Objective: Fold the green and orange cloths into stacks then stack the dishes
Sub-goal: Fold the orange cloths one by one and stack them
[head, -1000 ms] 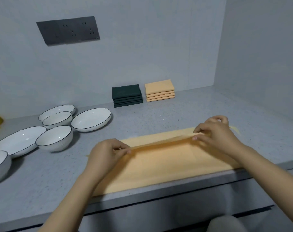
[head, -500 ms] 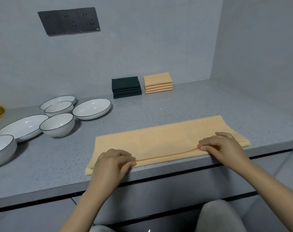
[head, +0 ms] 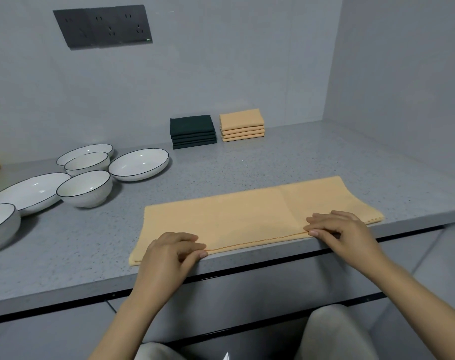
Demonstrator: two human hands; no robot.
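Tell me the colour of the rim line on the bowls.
Black: a thin dark line rings each white bowl, clearest in the head view.

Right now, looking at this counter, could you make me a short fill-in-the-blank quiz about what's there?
1. Both hands, left hand and right hand, pinch the near edge of the ____ cloth.
2. The green cloth stack sits ____ of the orange cloth stack.
3. The white dishes lie separately, not yet ____.

Answers: orange; left; stacked
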